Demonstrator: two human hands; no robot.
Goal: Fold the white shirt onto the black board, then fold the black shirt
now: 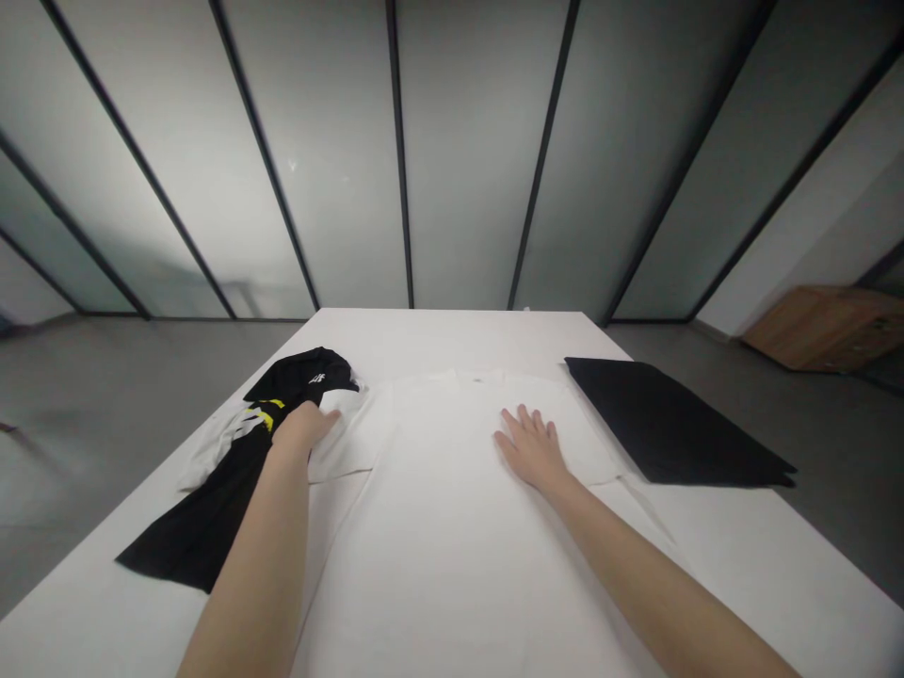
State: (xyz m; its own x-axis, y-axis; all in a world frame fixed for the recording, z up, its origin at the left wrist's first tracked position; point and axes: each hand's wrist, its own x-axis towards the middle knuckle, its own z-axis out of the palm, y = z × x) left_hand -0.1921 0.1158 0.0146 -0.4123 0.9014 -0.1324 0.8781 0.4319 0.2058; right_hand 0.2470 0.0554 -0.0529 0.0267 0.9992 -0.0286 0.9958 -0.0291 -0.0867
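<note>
A white t-shirt (438,490) lies spread flat on the white table (741,565), collar toward the far edge. My right hand (531,444) rests palm down on its upper right part, fingers stretched and apart. My left hand (305,426) lies on the shirt's left sleeve (346,438), fingers curled at its edge; whether they pinch the cloth is hidden.
A crumpled black garment with yellow and white marks (233,471) lies at the left of the table beside my left arm. A flat black folded piece (670,424) lies at the right. Glass wall panels stand behind; a wooden cabinet (826,325) is far right.
</note>
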